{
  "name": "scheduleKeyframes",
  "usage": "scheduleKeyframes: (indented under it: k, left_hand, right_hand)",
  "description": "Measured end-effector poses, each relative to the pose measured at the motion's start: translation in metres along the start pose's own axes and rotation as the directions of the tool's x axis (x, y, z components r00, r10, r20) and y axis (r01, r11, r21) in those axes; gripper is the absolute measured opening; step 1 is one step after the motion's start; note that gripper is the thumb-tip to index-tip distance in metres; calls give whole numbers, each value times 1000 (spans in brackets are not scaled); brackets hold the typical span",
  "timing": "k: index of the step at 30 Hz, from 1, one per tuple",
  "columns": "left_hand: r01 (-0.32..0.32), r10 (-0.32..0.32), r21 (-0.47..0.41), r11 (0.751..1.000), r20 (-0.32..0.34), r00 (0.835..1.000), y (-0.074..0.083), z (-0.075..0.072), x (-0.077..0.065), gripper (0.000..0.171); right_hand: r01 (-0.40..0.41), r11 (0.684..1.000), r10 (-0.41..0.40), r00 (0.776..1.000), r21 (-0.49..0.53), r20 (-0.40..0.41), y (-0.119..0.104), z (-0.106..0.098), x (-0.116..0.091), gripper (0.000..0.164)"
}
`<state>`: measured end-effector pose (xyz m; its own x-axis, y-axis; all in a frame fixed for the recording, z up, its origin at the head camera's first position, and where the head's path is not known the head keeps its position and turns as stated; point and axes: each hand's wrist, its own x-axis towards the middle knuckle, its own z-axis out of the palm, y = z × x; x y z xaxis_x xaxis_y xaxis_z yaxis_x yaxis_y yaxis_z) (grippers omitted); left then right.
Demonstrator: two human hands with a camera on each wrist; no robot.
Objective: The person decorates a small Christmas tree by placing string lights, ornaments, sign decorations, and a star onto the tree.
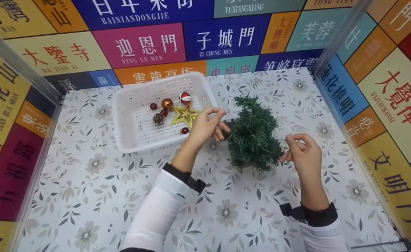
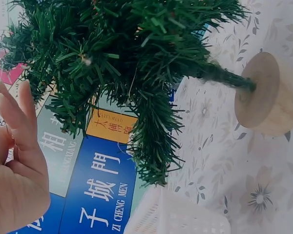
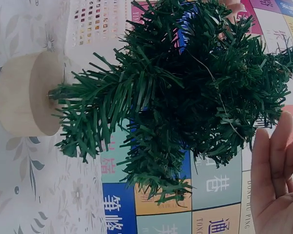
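A small green artificial Christmas tree [image 1: 254,133] stands on a round wooden base [image 2: 263,95] between the two hands. A thin string [image 3: 212,73] crosses its branches and runs toward the right hand. To the left of the tree, the left hand [image 1: 210,126] pinches a fine strand between thumb and fingers. Low on the tree's right side, the right hand [image 1: 303,152] has thumb and fingertips together on the string, close to the outer needles. Part of the string is hidden among the branches.
A white plastic basket [image 1: 121,115] sits behind the left forearm. In it lie a gold star [image 1: 184,116], a pine cone [image 1: 158,119], a red-and-white ball [image 1: 185,98] and several dark red or amber balls. Panels with printed characters wall the flowered tabletop [image 1: 226,213].
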<state>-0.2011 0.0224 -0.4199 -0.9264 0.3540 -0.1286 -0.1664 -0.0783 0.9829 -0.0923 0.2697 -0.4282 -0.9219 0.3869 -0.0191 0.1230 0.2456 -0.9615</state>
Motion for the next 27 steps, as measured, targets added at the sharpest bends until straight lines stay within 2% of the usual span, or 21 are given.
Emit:
scheduleKeyframes:
  k: [6, 10, 13, 19, 24, 27]
  left_hand:
    - [-86, 85, 62, 994, 10, 996, -19, -8, -19, 32]
    - [-54, 55, 83, 995, -15, 998, -37, -9, -26, 33]
    - [-25, 28, 58, 998, -52, 998, -44, -8, -26, 31]
    - [-19, 24, 43, 999, -133, 991, -41, -2, -16, 35]
    - [-17, 22, 29, 999, -164, 986, -44, 3, -9, 34]
    - [-50, 56, 46, 998, -161, 985, -47, 3, -13, 34]
  right_hand:
    - [5, 991, -3, 1000, -133, 15, 5, 2, -6, 32]
    - [17, 982, -18, 1000, -187, -4, 7, 5, -9, 34]
    - [35, 976, -37, 999, -213, -4, 8, 6, -8, 34]
    - [93, 964, -99, 995, -249, -12, 8, 8, -6, 29]
    - [139, 925, -168, 984, -354, -51, 13, 8, -6, 26]
    - [164, 907, -211, 974, -389, -80, 15, 8, -8, 27]
